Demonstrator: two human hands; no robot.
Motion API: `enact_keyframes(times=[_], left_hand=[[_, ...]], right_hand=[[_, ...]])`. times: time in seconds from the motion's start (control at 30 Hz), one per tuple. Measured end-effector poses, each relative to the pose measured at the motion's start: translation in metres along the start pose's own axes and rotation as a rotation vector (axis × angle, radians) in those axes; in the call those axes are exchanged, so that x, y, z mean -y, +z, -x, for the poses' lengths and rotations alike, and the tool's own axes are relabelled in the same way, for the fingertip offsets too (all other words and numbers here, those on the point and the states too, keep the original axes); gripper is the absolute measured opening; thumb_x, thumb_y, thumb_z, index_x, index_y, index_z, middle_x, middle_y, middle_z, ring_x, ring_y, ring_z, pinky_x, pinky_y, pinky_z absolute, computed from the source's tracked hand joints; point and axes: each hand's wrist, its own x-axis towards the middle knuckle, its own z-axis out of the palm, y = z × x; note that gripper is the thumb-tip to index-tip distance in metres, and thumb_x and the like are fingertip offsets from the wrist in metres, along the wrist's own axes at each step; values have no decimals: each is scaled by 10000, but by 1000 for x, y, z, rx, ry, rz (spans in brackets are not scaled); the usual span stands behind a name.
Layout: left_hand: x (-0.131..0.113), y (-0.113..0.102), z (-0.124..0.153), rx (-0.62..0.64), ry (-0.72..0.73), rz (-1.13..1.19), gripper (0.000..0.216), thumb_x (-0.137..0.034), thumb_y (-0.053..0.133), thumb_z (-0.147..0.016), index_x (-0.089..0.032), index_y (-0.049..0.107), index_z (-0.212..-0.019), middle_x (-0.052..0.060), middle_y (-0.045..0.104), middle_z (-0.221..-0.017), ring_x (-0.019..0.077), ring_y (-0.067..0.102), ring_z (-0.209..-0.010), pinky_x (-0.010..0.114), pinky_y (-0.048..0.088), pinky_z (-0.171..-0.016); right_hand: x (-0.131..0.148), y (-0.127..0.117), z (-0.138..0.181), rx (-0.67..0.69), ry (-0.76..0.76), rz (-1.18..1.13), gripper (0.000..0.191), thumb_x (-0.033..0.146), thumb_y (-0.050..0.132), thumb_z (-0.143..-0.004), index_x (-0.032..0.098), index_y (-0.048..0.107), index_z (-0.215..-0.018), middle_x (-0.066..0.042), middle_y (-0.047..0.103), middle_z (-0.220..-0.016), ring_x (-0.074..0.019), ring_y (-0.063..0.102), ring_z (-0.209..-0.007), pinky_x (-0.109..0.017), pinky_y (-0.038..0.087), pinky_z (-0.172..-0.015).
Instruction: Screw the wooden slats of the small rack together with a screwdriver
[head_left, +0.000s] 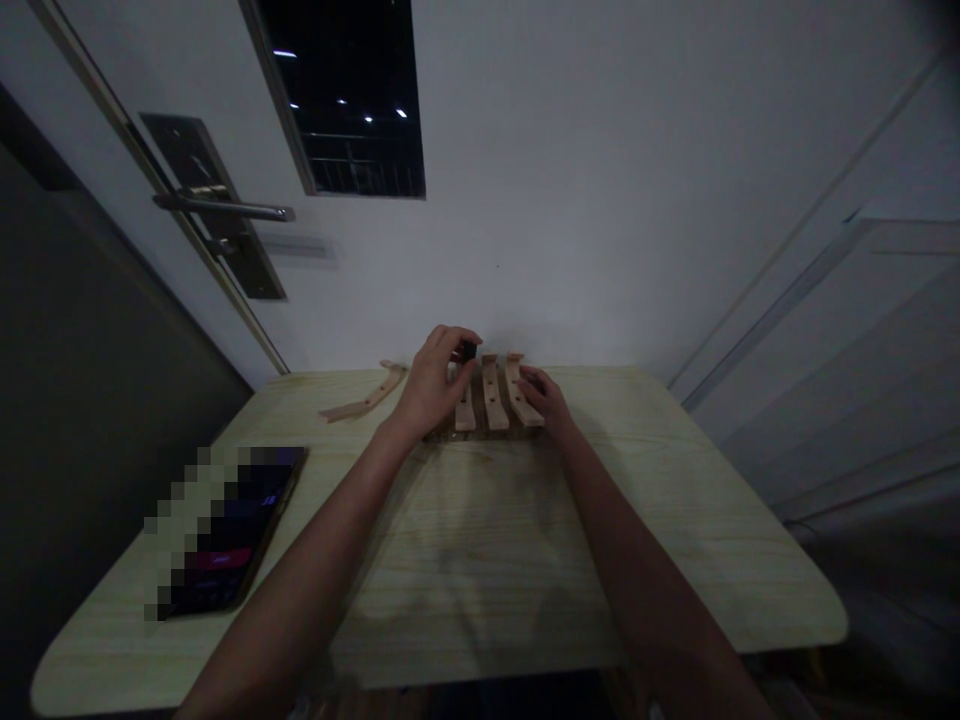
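At the far edge of the pale wooden table (487,560) lies a row of short wooden slats (491,395), side by side. My left hand (433,382) rests over the left slats with its fingertips pinched on a small dark object (468,350). Against the right end of the rightmost slat lies my right hand (546,400), its fingers curled onto the wood. Two loose wooden pieces (367,397) lie end to end to the left of my left hand.
A phone (232,530) with a lit screen lies on the table's left side. Behind the table stands a white door with a metal lever handle (225,208) and a dark glass pane (349,95). White panels stand to the right.
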Motion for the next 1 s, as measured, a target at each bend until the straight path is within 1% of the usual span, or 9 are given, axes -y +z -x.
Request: enact_keyframes(times=[0.1,0.23,0.3,0.4,0.5,0.57,0.67,0.87,1.0], left_hand=[[0,0,1,8,3,30,346,-37,488,-808,-203,524,-1109,54,578,-1058,138,594,-914,304,550,-816],[-1,0,1,37,-45,54,335,-10,445,-805,-196,546,-1065,34,625,-975,133,618,-893,329,542,-867],[-2,0,0,28,-50,59,290,-37,487,-813,-195,557,-1045,30,628,-977,133,620,-893,319,547,-851],[-2,-1,-1,-9,-27,29,207,-129,604,-813,-191,579,-1009,36,596,-987,134,601,-876,283,554,-772],[-2,-1,-2,-51,-20,-30,208,-126,650,-785,-193,595,-974,24,554,-950,112,570,-799,255,541,-714],[-1,-1,-2,-63,-34,-42,216,-88,636,-776,-195,593,-958,13,541,-925,100,559,-765,245,539,-699],[1,-2,-2,-41,-44,-14,218,-65,587,-787,-199,585,-960,15,546,-944,101,577,-789,244,553,-709],[1,-1,-1,-14,-75,41,327,-40,509,-793,-207,546,-1072,41,614,-1031,127,622,-888,264,571,-755],[2,-1,0,5,-83,50,336,-33,500,-777,-196,549,-1067,37,635,-976,132,632,-861,288,573,-771]], right_hand=[[0,0,0,-9,0,2,483,585,661,-652,225,629,-973,-79,689,-1043,-219,629,-968,-421,489,-930],[-1,1,-1,-14,-11,-4,495,599,661,-640,224,625,-962,-82,688,-1031,-217,624,-957,-415,487,-922],[-1,1,0,-21,-12,-5,493,594,666,-632,221,622,-950,-87,686,-1026,-217,625,-944,-415,489,-915],[-1,0,0,-6,-11,-11,496,586,663,-638,214,622,-964,-89,685,-1035,-220,628,-948,-417,495,-905],[0,0,1,10,-23,-15,495,581,648,-661,210,625,-988,-95,683,-1052,-224,630,-962,-421,498,-901],[1,0,1,6,-21,-5,491,579,653,-658,211,628,-983,-93,685,-1041,-225,629,-964,-422,495,-908],[0,0,0,2,-19,2,485,583,662,-651,221,628,-973,-84,690,-1028,-220,628,-957,-418,494,-909],[-2,0,-1,-11,-15,4,495,597,661,-640,222,621,-961,-84,694,-1003,-216,637,-932,-417,500,-893],[-2,0,-1,-10,-6,10,491,589,657,-647,213,622,-962,-91,692,-1013,-219,639,-945,-422,501,-904]])
